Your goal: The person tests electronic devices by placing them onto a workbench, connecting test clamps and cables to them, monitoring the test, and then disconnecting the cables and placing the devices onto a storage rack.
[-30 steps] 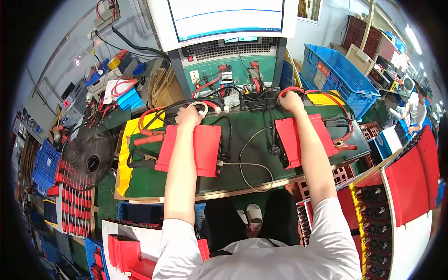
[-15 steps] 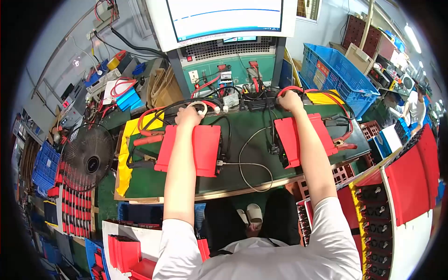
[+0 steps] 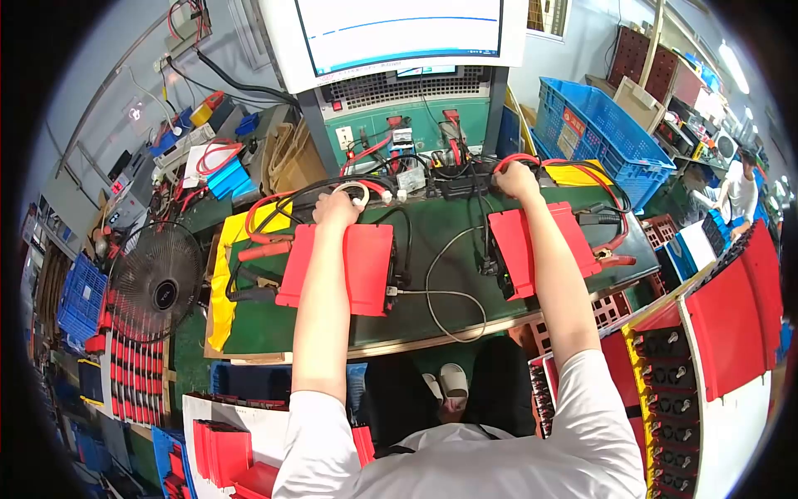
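Head view: the left hand and right hand curl at the far ends of the left red unit and right red unit, on a green bench. Whether either pinches anything: cannot tell. Risk: snagging the looped grey cable could strain its plug. Monitor far; fan left; blue crate far right.
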Demonstrator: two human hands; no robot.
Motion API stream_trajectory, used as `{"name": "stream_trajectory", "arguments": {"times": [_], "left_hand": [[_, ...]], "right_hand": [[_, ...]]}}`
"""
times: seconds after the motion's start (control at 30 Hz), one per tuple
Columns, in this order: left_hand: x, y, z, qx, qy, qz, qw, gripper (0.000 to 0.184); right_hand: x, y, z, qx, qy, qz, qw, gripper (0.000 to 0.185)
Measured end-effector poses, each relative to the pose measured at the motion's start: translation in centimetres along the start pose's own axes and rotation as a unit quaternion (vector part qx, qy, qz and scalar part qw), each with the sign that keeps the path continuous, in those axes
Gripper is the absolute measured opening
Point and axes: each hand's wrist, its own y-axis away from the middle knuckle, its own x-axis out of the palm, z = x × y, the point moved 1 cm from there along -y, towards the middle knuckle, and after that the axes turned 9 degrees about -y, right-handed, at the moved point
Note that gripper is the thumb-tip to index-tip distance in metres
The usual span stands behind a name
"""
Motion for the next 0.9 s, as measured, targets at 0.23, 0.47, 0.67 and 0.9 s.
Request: {"name": "stream_trajectory", "arguments": {"times": [0.23,0.47,0.67,0.9], "left_hand": [[-0.3,0.1,0.0,-0.002,0.014,-0.006,1.000,0.055],[0.4,-0.2,0.0,0.007,0.025,-0.017,1.000,0.046],[-0.7,1.1,-0.3,0.003,0.040,-0.002,0.999,0.058],[-0.1,-0.5,0.0,0.003,0.045,0.010,0.999,0.103]], "right_hand": [[0.4,-0.6,-0.5,-0.005,0.003,0.000,1.000,0.044],[0.1,-0.3,-0.3,0.005,-0.011,0.016,1.000,0.043],[0.0,-0.2,-0.2,-0.018,0.024,-0.013,0.999,0.041],[-6.3,1.8,3.5,-0.104,-0.088,-0.140,0.981,0.041]]}}
